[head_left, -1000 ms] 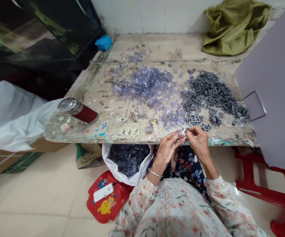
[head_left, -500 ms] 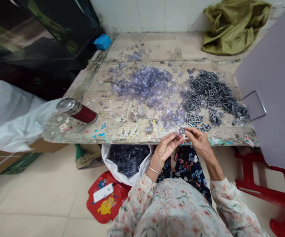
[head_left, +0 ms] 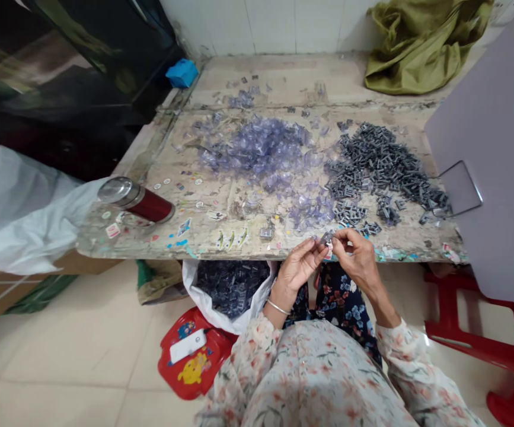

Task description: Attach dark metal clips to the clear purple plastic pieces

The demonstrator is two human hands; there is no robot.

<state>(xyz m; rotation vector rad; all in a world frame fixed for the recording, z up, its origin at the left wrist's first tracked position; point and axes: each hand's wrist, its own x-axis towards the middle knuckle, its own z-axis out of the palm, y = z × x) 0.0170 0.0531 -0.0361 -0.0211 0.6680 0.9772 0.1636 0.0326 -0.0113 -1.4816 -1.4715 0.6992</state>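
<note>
My left hand [head_left: 299, 265] and my right hand [head_left: 358, 256] meet at the table's front edge. Between their fingertips is a small grey and clear plastic piece [head_left: 326, 238]; both hands pinch it, and its exact kind is too small to tell. Just beyond my fingers lie loose clear purplish plastic pieces [head_left: 312, 209]. A larger heap of the clear pieces [head_left: 263, 145] spreads over the table's middle. Behind my right hand a pile of dark grey plastic clips [head_left: 374, 160] reaches to the right, with a few loose ones near the edge.
A white sack [head_left: 190, 284] of dark pieces hangs open below the edge, beside a red stool [head_left: 172, 379] bearing a white device. A red thermos [head_left: 150, 204] lies tilted at left. A grey panel [head_left: 492, 148] stands at right, near another red stool [head_left: 452, 320]. Olive cloth [head_left: 408, 59] sits behind.
My right hand has turned slightly, and its fingers have closed in on the small piece. The grey part and the clear part now sit together between my fingertips.
</note>
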